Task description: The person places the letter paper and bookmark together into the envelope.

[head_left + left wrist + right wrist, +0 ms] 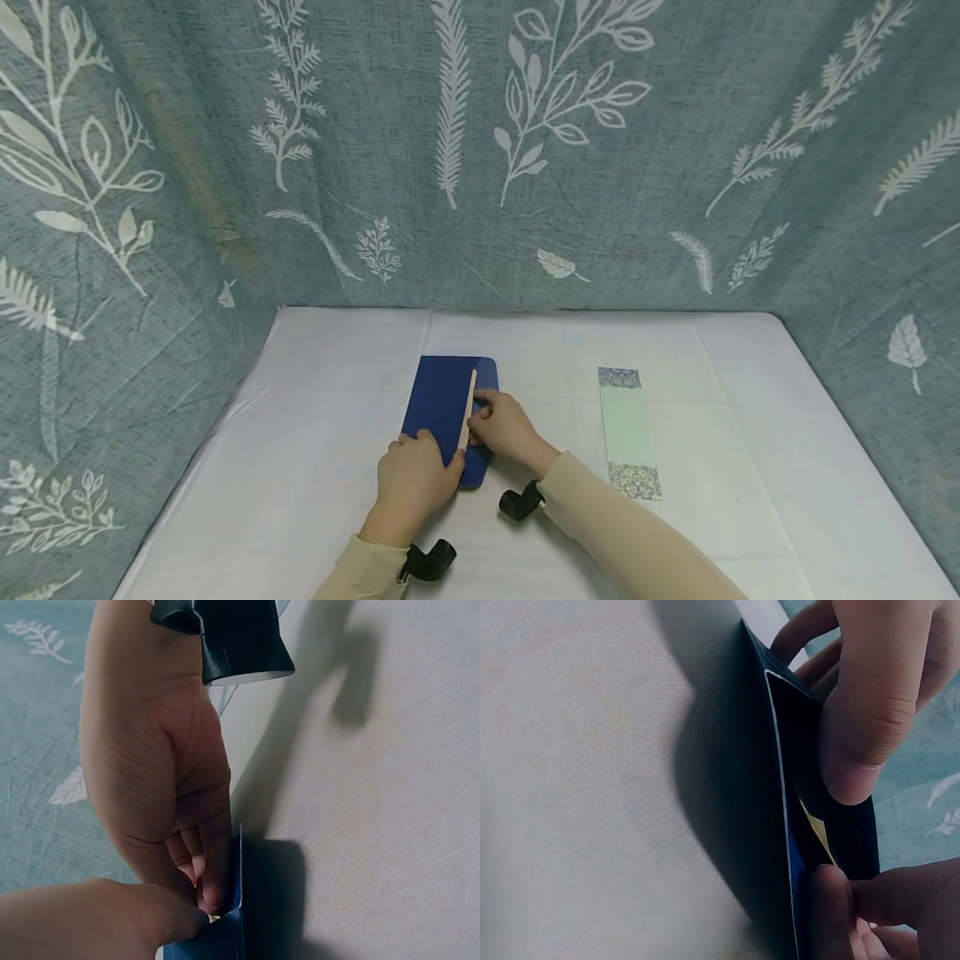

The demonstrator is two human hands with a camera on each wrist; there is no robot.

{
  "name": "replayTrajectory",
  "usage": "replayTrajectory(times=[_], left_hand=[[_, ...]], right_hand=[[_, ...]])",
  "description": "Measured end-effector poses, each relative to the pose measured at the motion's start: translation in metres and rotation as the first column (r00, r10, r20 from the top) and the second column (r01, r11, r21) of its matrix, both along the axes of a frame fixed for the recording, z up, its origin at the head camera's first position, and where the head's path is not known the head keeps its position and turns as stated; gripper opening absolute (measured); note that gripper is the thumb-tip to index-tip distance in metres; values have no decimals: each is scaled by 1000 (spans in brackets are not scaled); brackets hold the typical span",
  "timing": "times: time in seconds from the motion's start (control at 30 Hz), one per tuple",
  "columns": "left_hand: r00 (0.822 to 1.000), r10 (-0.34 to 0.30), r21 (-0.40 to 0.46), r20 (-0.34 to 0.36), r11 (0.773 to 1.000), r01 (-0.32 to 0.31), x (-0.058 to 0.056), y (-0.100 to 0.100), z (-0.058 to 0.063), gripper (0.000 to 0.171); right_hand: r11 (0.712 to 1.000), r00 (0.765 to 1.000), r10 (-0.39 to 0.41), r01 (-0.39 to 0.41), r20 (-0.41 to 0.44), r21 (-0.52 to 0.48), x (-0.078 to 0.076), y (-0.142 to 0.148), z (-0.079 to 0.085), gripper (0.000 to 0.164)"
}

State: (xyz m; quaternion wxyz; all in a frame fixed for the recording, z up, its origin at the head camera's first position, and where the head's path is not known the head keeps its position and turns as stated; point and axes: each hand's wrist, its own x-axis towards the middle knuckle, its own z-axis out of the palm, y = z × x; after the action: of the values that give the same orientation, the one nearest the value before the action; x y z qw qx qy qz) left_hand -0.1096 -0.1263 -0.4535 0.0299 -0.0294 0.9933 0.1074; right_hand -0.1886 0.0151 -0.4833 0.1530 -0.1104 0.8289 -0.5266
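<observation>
In the head view a dark blue envelope [442, 392] is tilted on the table, its flap [489, 375] folded out to the right. A narrow pale paper strip [469, 400] shows along its long opening. My left hand [417, 475] grips the near left part, thumb at the opening's near end and fingers behind. My right hand [506, 427] pinches at the pale strip with bent fingers. From the right wrist, the envelope [776, 750] gapes open, a yellowish edge [817, 825] inside. The left thumb [855, 776] presses its front panel.
A pale green card [627, 425] with patterned bands at both ends lies to the right. A white cloth [322, 392] covers the table. Leaf-patterned teal curtains [480, 242] stand behind and at both sides. Each wrist carries a black camera [431, 561].
</observation>
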Motion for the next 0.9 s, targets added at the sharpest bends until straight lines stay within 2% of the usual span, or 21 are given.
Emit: replayTrajectory(times=[0.43, 0.7, 0.9], left_hand=[[999, -19, -27, -28, 999, 19, 3, -1, -4, 78], [1000, -9, -4, -26, 1000, 9, 7, 2, -5, 80], [998, -3, -19, -67, 1000, 1, 7, 3, -8, 79]], right_hand=[[1000, 1000, 1, -1, -9, -4, -1, 1, -3, 51], [1000, 999, 8, -7, -38, 27, 3, 3, -2, 52], [999, 997, 37, -34, -73, 43, 6, 10, 2, 52]])
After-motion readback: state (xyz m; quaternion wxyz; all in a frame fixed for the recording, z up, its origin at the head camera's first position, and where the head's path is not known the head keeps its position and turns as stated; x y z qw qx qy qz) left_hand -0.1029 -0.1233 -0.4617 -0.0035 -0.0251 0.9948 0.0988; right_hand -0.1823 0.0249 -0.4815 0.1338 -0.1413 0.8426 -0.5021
